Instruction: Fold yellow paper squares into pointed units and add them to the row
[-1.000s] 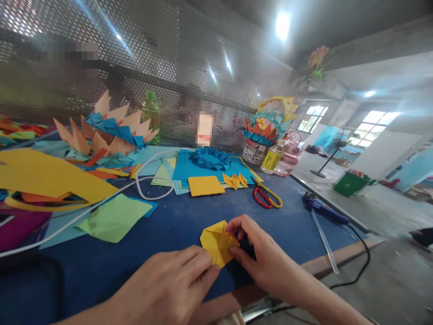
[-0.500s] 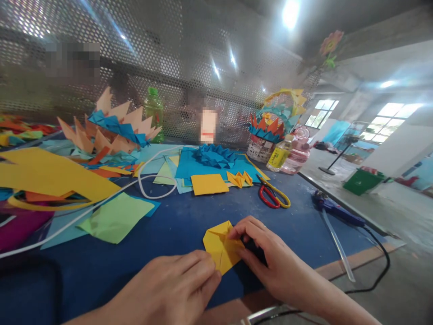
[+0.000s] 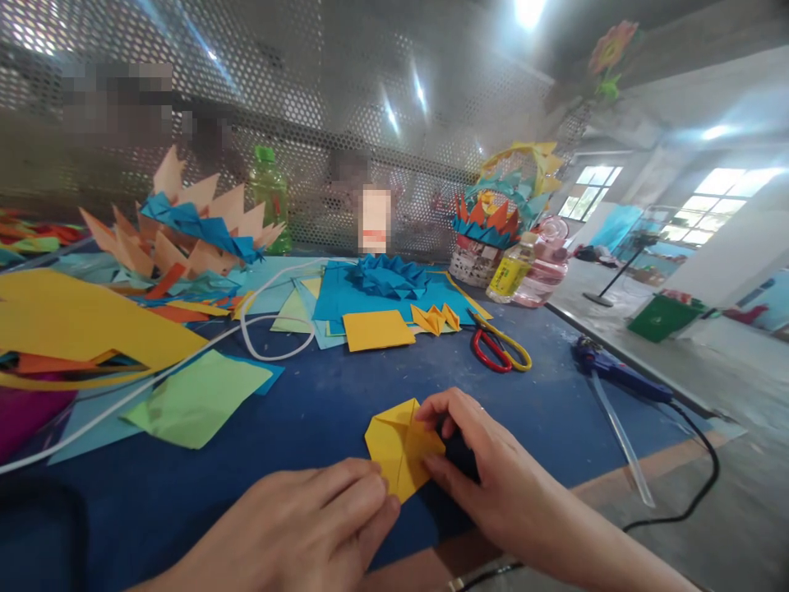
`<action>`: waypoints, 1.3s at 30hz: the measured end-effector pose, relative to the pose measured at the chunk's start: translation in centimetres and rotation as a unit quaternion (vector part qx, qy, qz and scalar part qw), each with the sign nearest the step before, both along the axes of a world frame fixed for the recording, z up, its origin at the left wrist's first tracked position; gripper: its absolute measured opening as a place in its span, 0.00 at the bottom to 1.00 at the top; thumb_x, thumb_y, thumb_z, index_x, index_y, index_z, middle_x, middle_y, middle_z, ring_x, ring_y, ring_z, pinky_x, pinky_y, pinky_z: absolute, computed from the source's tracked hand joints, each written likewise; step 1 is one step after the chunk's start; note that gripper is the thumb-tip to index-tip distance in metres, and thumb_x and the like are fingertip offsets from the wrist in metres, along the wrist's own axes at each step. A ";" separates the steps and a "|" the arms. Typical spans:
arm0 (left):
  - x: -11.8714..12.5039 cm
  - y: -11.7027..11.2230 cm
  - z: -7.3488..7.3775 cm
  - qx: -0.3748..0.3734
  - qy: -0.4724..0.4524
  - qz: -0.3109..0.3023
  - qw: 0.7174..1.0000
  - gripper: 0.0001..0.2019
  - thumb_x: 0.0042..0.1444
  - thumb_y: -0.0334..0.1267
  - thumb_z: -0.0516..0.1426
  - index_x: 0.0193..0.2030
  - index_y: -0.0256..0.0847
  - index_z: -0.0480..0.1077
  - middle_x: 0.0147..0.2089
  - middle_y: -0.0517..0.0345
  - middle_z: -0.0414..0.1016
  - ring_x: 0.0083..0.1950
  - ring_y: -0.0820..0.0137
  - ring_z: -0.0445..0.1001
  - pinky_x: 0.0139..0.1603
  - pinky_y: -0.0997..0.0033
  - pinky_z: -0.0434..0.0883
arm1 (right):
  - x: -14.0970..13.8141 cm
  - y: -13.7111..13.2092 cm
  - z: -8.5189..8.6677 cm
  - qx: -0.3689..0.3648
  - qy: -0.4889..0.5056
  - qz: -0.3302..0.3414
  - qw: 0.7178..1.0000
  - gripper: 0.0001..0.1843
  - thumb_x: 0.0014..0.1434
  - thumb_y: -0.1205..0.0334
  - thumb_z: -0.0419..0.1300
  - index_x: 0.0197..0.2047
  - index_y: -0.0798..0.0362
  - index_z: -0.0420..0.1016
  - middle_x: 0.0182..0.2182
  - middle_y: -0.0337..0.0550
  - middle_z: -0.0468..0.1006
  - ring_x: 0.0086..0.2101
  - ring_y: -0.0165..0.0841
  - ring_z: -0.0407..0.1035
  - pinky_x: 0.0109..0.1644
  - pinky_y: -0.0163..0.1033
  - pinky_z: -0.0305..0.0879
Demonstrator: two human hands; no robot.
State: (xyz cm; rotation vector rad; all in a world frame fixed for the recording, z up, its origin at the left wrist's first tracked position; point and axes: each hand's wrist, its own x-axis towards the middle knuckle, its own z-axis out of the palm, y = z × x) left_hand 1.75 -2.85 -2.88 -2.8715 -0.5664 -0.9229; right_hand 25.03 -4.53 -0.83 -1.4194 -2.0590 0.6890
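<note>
A small folded sheet of yellow paper (image 3: 403,448) lies near the front edge of the blue table, with crease lines meeting at its middle. My left hand (image 3: 308,518) pinches its lower left edge, the fingers close together. At the right corner, my right hand (image 3: 474,452) holds the paper between thumb and curled fingers. Beyond the hands are a yellow paper square (image 3: 378,330), some folded yellow paper points (image 3: 436,318) and scissors (image 3: 500,345) with one red and one yellow handle.
A blue glue gun (image 3: 620,374) with a clear glue stick (image 3: 622,440) lies at the right. Green paper (image 3: 200,399) and a white cable (image 3: 154,374) are on the left. Behind stand a peach paper flower (image 3: 185,226), a blue paper ring (image 3: 388,275) and bottles (image 3: 510,267).
My right fingertips have lifted slightly off the paper's middle toward its right edge, baring more of the crease. My left hand stays at the lower left. The view has shifted slightly.
</note>
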 end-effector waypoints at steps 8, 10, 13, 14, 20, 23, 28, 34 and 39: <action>-0.8 -0.4 3.0 -0.114 0.061 -0.013 0.992 0.16 0.54 0.28 0.48 0.47 0.44 0.70 0.42 0.60 0.77 0.39 0.68 0.75 0.33 0.74 0.69 | 0.9 0.8 0.3 -0.006 0.039 0.006 0.999 0.16 0.62 0.66 0.60 0.53 0.51 0.67 0.43 0.42 0.72 0.41 0.33 0.67 0.46 0.39 0.66; -0.8 -0.4 2.8 -0.124 0.069 -0.010 0.990 0.18 0.49 0.26 0.50 0.46 0.45 0.70 0.42 0.60 0.77 0.39 0.68 0.75 0.33 0.74 0.69 | 1.1 1.8 0.4 -0.026 0.074 0.010 0.997 0.16 0.66 0.61 0.55 0.56 0.53 0.66 0.43 0.45 0.74 0.40 0.32 0.69 0.45 0.39 0.69; -0.7 -0.2 2.5 -0.112 0.075 -0.004 0.991 0.20 0.49 0.25 0.50 0.47 0.45 0.71 0.45 0.59 0.77 0.39 0.67 0.76 0.35 0.73 0.70 | 1.1 3.6 0.6 -0.021 0.074 0.039 0.996 0.14 0.67 0.63 0.51 0.54 0.54 0.69 0.47 0.48 0.76 0.43 0.33 0.72 0.46 0.40 0.71; -0.7 -0.1 2.4 -0.110 0.072 -0.003 0.991 0.21 0.51 0.25 0.49 0.49 0.46 0.71 0.46 0.59 0.77 0.40 0.67 0.77 0.36 0.73 0.71 | 1.0 4.0 0.8 -0.018 0.069 0.052 0.996 0.13 0.66 0.65 0.52 0.52 0.54 0.70 0.47 0.47 0.77 0.43 0.33 0.73 0.46 0.41 0.72; -0.9 0.0 2.3 -0.107 0.060 -0.011 0.992 0.21 0.53 0.25 0.50 0.50 0.44 0.73 0.48 0.56 0.78 0.43 0.66 0.80 0.38 0.73 0.75 | 0.5 2.7 2.0 0.065 0.030 0.094 0.993 0.24 0.55 0.80 0.52 0.51 0.51 0.73 0.51 0.47 0.73 0.51 0.36 0.68 0.56 0.47 0.67; -0.8 0.0 2.4 -0.113 0.054 -0.016 0.992 0.17 0.56 0.27 0.51 0.49 0.43 0.74 0.49 0.55 0.78 0.43 0.65 0.80 0.40 0.71 0.76 | 0.8 1.0 2.2 0.087 -0.017 0.149 0.985 0.30 0.50 0.84 0.50 0.50 0.49 0.74 0.54 0.45 0.71 0.55 0.36 0.66 0.63 0.50 0.62; -0.8 0.1 2.4 -0.127 0.059 -0.023 0.990 0.19 0.56 0.27 0.51 0.52 0.44 0.72 0.51 0.57 0.78 0.47 0.66 0.80 0.43 0.72 0.76 | 1.1 1.0 1.4 0.168 -0.064 0.187 0.966 0.17 0.62 0.77 0.57 0.47 0.48 0.78 0.50 0.44 0.76 0.52 0.36 0.68 0.57 0.46 0.66; -0.9 0.0 1.9 -0.105 0.048 -0.020 0.993 0.17 0.56 0.27 0.50 0.49 0.44 0.72 0.48 0.55 0.78 0.43 0.68 0.79 0.42 0.74 0.75 | 0.9 1.3 0.6 0.233 -0.056 0.207 0.949 0.09 0.67 0.69 0.58 0.44 0.48 0.80 0.42 0.41 0.82 0.46 0.35 0.70 0.53 0.44 0.67; -0.8 -0.2 2.6 -0.096 0.041 -0.031 0.994 0.18 0.55 0.26 0.50 0.48 0.43 0.72 0.48 0.56 0.78 0.41 0.68 0.79 0.40 0.75 0.75 | 0.7 0.6 0.4 0.203 -0.035 0.197 0.958 0.09 0.67 0.69 0.58 0.42 0.50 0.79 0.41 0.42 0.81 0.45 0.34 0.71 0.52 0.43 0.68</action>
